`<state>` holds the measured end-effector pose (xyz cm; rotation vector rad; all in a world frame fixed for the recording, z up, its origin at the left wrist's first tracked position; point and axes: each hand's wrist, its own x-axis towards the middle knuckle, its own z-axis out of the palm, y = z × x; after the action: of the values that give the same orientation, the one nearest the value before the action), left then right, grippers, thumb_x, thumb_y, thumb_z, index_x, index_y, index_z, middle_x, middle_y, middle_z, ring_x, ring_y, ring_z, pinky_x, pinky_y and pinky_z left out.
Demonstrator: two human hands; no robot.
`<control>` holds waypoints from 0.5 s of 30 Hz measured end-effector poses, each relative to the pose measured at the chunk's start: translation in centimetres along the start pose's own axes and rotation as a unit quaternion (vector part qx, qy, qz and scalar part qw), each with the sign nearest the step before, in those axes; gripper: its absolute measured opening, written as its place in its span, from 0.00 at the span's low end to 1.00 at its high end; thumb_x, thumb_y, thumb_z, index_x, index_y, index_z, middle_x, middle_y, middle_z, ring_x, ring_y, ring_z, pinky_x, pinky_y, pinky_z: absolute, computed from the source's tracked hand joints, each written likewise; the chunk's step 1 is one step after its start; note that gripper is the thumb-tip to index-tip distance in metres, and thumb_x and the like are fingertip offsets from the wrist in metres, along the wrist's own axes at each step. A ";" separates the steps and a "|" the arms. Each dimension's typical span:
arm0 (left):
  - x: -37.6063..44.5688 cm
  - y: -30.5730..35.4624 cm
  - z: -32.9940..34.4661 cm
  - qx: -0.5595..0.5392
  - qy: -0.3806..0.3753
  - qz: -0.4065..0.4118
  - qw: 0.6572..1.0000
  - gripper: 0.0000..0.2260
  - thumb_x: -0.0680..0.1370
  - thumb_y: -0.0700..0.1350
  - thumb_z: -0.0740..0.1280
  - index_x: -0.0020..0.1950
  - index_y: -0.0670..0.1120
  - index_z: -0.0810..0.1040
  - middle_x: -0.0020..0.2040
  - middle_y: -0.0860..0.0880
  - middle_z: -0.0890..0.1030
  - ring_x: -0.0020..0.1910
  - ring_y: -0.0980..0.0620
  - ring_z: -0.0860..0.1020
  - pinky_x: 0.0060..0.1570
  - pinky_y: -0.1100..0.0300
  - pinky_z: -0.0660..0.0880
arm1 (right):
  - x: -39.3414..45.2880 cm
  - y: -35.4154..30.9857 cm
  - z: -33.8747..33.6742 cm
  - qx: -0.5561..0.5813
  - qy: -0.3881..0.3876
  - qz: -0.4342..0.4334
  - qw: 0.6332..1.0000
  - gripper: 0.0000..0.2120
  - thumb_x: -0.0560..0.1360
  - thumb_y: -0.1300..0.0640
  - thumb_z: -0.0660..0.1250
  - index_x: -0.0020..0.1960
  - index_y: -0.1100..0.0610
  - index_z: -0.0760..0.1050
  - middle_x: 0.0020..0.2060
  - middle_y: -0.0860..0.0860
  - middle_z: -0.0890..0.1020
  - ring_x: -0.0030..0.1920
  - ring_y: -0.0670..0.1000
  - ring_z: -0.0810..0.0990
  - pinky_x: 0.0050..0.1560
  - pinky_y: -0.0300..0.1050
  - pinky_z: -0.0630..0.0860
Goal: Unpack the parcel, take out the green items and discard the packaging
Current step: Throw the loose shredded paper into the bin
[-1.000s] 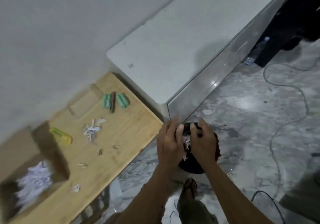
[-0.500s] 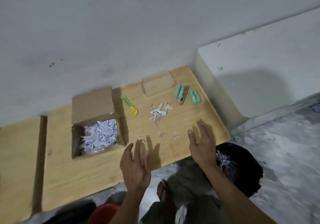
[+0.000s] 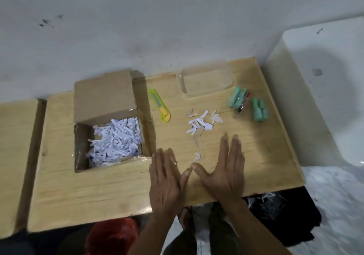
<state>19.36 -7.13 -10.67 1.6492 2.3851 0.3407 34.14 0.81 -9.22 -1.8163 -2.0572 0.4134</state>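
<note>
Head view, hands: left hand [image 3: 165,182] and right hand [image 3: 226,168] laid palm down over the near part of the wooden table [image 3: 98,185], fingers straight and close together, thumbs angled inward with tips nearly meeting; nothing held by either.

Head view, parcel: open cardboard box [image 3: 104,97] standing on the table left of the hands, near the wall, far flap raised, interior filled with white shredded paper [image 3: 116,138].

Head view, green items: two small green bundles [image 3: 237,97] and [image 3: 260,109] lying out of the box at the far right of the table, a dark, narrow object [image 3: 244,102] between them; well apart from both hands.

Head view, tool: yellow-green utility knife [image 3: 159,105] flat on the table just beside the box's right flap.

Head view, container: clear plastic tray [image 3: 205,81] resting toward the wall, between knife and green bundles.

Head view, loose scraps: white paper strips [image 3: 201,123] scattered on the bare wood beyond the right hand's fingertips; a few smaller bits just ahead of the thumbs, one at the left hand's fingertips.

Head view, disposal: black bag [image 3: 279,211] on the floor under the table's right near corner, white shreds showing at its mouth.

Head view, surroundings: white wall behind the table, white counter [image 3: 325,81] at right, a second wooden surface [image 3: 13,156] at left, something red [image 3: 110,235] below the table's near edge.
</note>
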 end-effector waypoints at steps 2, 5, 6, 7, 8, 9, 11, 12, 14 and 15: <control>1.8 0.8 0.1 -0.034 0.027 -0.018 0.999 0.35 0.83 0.63 0.55 0.82 0.43 0.50 0.82 0.40 0.55 0.82 0.45 0.52 0.78 0.47 0.56 | 1.2 0.0 0.2 -0.002 -0.026 -0.014 1.000 0.55 0.67 0.26 0.64 0.79 0.58 0.48 0.78 0.63 0.50 0.79 0.61 0.49 0.73 0.63 0.59; 5.1 1.2 -0.2 -0.071 0.056 -0.042 0.995 0.36 0.83 0.65 0.48 0.82 0.39 0.51 0.82 0.41 0.53 0.82 0.47 0.49 0.78 0.49 0.57 | 3.4 -0.2 0.7 0.007 -0.041 -0.028 0.999 0.56 0.66 0.24 0.63 0.80 0.56 0.46 0.79 0.61 0.48 0.79 0.59 0.46 0.74 0.63 0.58; 6.2 1.3 -0.3 -0.080 0.065 -0.046 0.994 0.37 0.83 0.65 0.48 0.81 0.39 0.51 0.82 0.40 0.52 0.82 0.46 0.49 0.78 0.50 0.57 | 4.2 -0.3 0.9 0.011 -0.044 -0.032 0.998 0.57 0.65 0.23 0.63 0.80 0.55 0.45 0.79 0.61 0.47 0.79 0.59 0.46 0.74 0.62 0.58; 7.3 1.2 -0.4 -0.088 0.078 -0.050 0.992 0.37 0.83 0.65 0.48 0.82 0.39 0.50 0.82 0.40 0.52 0.82 0.46 0.49 0.78 0.52 0.57 | 5.0 -0.4 1.1 0.012 -0.046 -0.038 0.998 0.57 0.65 0.22 0.62 0.80 0.54 0.44 0.79 0.60 0.47 0.79 0.59 0.45 0.74 0.62 0.58; 8.3 1.0 -0.3 -0.088 0.090 -0.056 0.990 0.37 0.83 0.64 0.48 0.81 0.38 0.50 0.82 0.39 0.52 0.82 0.45 0.49 0.78 0.52 0.55 | 5.8 -0.5 1.2 0.011 -0.048 -0.049 0.998 0.58 0.64 0.22 0.62 0.80 0.54 0.44 0.79 0.60 0.48 0.79 0.59 0.45 0.74 0.62 0.58; 9.3 0.6 -0.1 -0.082 0.100 -0.063 0.990 0.36 0.84 0.63 0.49 0.81 0.38 0.50 0.82 0.37 0.52 0.82 0.44 0.49 0.79 0.52 0.53 | 6.5 -0.5 1.3 0.009 -0.050 -0.063 0.997 0.58 0.64 0.21 0.61 0.80 0.54 0.44 0.79 0.61 0.48 0.79 0.59 0.45 0.74 0.62 0.59; 11.0 -0.4 0.0 -0.051 0.104 -0.070 0.991 0.35 0.84 0.61 0.51 0.81 0.36 0.50 0.81 0.35 0.53 0.82 0.41 0.48 0.80 0.48 0.51 | 7.9 -0.6 1.6 0.010 -0.062 -0.085 0.994 0.59 0.62 0.20 0.61 0.80 0.53 0.45 0.79 0.61 0.48 0.79 0.60 0.45 0.74 0.62 0.59; 11.6 -0.8 0.0 -0.041 0.102 -0.071 0.991 0.35 0.84 0.60 0.50 0.80 0.35 0.51 0.81 0.35 0.53 0.82 0.40 0.48 0.80 0.47 0.50 | 8.6 -0.6 1.7 0.015 -0.072 -0.092 0.993 0.60 0.62 0.19 0.60 0.80 0.53 0.45 0.79 0.60 0.48 0.79 0.59 0.45 0.74 0.61 0.59; 12.3 -1.1 -0.3 -0.032 0.101 -0.065 0.992 0.33 0.84 0.59 0.49 0.80 0.35 0.55 0.80 0.34 0.58 0.81 0.39 0.53 0.79 0.47 0.52 | 9.9 -0.7 1.9 0.033 -0.091 -0.106 0.990 0.60 0.60 0.19 0.61 0.80 0.52 0.45 0.79 0.58 0.47 0.79 0.57 0.44 0.74 0.60 0.58; 12.4 -1.1 -0.6 -0.027 0.099 -0.056 0.993 0.32 0.84 0.58 0.48 0.79 0.36 0.57 0.79 0.35 0.60 0.80 0.39 0.56 0.79 0.46 0.54 | 10.5 -0.8 2.1 0.042 -0.101 -0.116 0.987 0.60 0.60 0.19 0.61 0.80 0.50 0.46 0.79 0.56 0.48 0.79 0.55 0.45 0.75 0.58 0.57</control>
<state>13.88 4.06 -11.09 1.5158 2.5735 0.5676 31.37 11.11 -9.88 -1.5182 -2.3171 0.6281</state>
